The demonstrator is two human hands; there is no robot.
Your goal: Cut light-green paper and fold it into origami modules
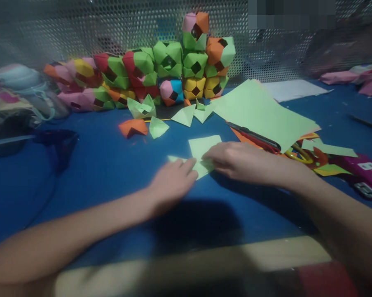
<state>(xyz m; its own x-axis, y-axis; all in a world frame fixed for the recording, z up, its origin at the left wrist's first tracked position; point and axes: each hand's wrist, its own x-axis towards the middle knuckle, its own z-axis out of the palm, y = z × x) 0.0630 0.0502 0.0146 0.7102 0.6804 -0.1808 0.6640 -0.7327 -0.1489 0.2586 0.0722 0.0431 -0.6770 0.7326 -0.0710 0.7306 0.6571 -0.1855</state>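
A pale green sheet of folding paper (204,145) lies on the blue tabletop in front of me, partly folded, with a pointed corner showing on its left. My left hand (175,179) has its fingers curled down on the paper's left part, holding it against the table. Bent together, the fingers of my right hand (239,161) grip the paper's right side. The hands cover much of the fold, and the fingertips are slightly blurred. Just beyond are folded green pieces (157,128) and an orange folded piece (133,128).
Colourful folded-paper balls (169,60) are stacked along the perforated metal screen (111,20). Right of my hands are green sheets (263,111), a red-black cutter (253,136), yellow-handled scissors (300,154) and a purple power strip (366,171). A glue gun (56,142) and bottle (22,80) stand left.
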